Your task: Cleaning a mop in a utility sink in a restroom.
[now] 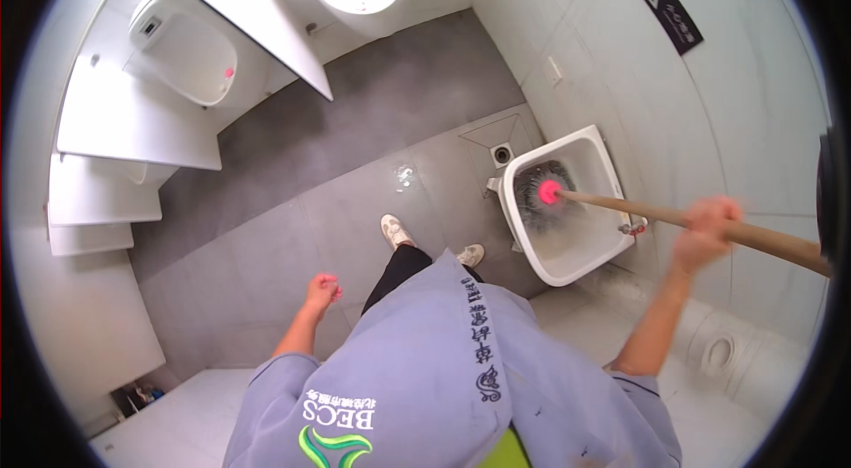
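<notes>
A long wooden mop handle (631, 207) is gripped by my right hand (706, 235), which is slightly blurred. From there the handle slopes down into a white mop sink (602, 155) against the wall. Its pink socket (549, 192) and dark, wet-looking mop strands (542, 219) sit inside the basin. A small metal tap (633, 227) is at the sink's wall side, just below the handle. My left hand (324, 290) hangs free over the floor tiles, fingers loosely curled, with nothing visible in it.
Beside the sink lies a square floor drain (502, 155). A wet patch (403, 178) shines on the grey floor (319, 222) before my shoes (397, 231). Urinals (189, 59) and white partitions (139, 116) line the left side. A dark sign (667, 8) hangs on the right wall.
</notes>
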Available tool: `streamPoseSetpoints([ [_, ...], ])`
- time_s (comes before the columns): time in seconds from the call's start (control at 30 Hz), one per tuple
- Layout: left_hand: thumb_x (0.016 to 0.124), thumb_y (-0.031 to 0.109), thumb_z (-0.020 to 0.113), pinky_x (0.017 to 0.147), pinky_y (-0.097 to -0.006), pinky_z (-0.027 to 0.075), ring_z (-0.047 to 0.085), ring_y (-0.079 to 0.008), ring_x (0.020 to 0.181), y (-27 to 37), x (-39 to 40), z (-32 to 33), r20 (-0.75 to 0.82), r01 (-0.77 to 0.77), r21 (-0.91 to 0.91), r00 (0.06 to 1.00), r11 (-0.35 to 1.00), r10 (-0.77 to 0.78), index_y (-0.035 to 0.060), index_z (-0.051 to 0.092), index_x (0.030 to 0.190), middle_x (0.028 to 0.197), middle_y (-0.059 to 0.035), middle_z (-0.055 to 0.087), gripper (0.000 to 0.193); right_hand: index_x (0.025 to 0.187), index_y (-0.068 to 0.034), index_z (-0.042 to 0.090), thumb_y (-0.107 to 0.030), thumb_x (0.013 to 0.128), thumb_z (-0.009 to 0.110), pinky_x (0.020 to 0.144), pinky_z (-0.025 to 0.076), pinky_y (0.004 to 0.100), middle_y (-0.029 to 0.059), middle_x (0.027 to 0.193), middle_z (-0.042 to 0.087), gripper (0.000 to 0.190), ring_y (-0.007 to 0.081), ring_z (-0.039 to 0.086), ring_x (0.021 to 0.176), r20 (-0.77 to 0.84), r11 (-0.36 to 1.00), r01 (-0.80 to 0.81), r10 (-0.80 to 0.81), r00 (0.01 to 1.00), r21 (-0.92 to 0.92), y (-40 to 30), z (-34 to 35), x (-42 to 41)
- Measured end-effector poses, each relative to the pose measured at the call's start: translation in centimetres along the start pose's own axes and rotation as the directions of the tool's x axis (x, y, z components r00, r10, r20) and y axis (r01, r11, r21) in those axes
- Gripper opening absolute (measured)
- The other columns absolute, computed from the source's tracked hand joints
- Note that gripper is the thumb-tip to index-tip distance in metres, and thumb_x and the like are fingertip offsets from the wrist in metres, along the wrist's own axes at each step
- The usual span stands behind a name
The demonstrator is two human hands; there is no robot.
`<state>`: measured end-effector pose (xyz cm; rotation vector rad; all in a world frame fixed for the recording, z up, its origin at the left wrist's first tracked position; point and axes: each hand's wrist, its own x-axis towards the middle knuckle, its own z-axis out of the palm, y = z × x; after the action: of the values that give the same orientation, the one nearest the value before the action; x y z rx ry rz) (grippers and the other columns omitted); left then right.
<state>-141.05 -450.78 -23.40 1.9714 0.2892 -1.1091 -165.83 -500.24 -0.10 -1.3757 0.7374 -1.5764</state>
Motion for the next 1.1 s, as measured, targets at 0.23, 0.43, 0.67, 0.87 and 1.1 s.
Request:
streamPoseSetpoints([
  [0.23,0.072,0.005,0.045,0.048,-0.0221,0.042,0.053,-0.0123,0.056,0.7,0.5,-0.1,0.017,0.032,0.074,0.999,0.997,-0.033,0.0042,0.045,0.089,0.067,-0.0069,0.054,0.017,0.067,-0.006,0.041,-0.002,0.075,0.042,0.036,0.026,0.0220,-0.0027,0.044,0.029,0.009,0.0051,0.026,0.037,0.131,0.996,-0.045,0.055,0.990,-0.076,-0.7,0.4,1.0],
  [0.43,0.073,0.006,0.044,0.049,-0.0227,0.042,0.053,-0.0124,0.057,2.7,1.0,0.1,0.048,0.025,0.163,0.998,0.986,-0.033,0.0039,0.045,0.089,0.067,-0.0070,0.054,0.016,0.068,-0.002,0.042,0.001,0.073,0.044,0.035,0.028,0.0203,-0.0016,0.043,0.032,0.006,0.0058,0.029,0.036,0.079,0.985,-0.116,0.127,0.989,-0.128,3.4,-1.9,-0.8],
  [0.67,0.073,0.005,0.042,0.050,-0.0230,0.042,0.053,-0.0129,0.057,4.0,1.0,0.2,0.074,0.017,0.229,0.997,0.973,-0.035,0.0031,0.044,0.089,0.066,-0.0066,0.054,0.016,0.070,-0.002,0.045,0.000,0.073,0.045,0.037,0.030,0.0203,-0.0008,0.045,0.036,0.004,0.0062,0.033,0.037,0.033,0.992,-0.100,0.103,0.994,-0.073,4.0,-3.7,-2.3],
  [0.87,0.073,0.005,0.042,0.050,-0.0229,0.042,0.053,-0.0132,0.058,4.3,0.9,0.6,0.058,-0.043,0.203,0.998,0.978,0.032,0.0031,0.044,0.089,0.067,-0.0070,0.054,0.016,0.069,-0.002,0.046,0.000,0.072,0.046,0.036,0.030,0.0204,-0.0008,0.045,0.037,0.003,0.0064,0.034,0.037,-0.102,1.000,-0.002,0.000,0.995,-0.019,-1.2,-2.9,-0.6],
  [1.1,0.073,0.005,0.042,0.050,-0.0237,0.043,0.054,-0.0137,0.059,5.7,1.8,1.8,0.097,-0.061,0.252,0.995,0.966,0.037,0.0035,0.045,0.089,0.067,-0.0069,0.055,0.016,0.072,-0.002,0.046,0.000,0.072,0.045,0.037,0.030,0.0191,-0.0009,0.045,0.038,0.003,0.0060,0.036,0.038,0.012,0.975,-0.186,0.189,0.982,-0.121,-0.2,-2.7,0.5],
])
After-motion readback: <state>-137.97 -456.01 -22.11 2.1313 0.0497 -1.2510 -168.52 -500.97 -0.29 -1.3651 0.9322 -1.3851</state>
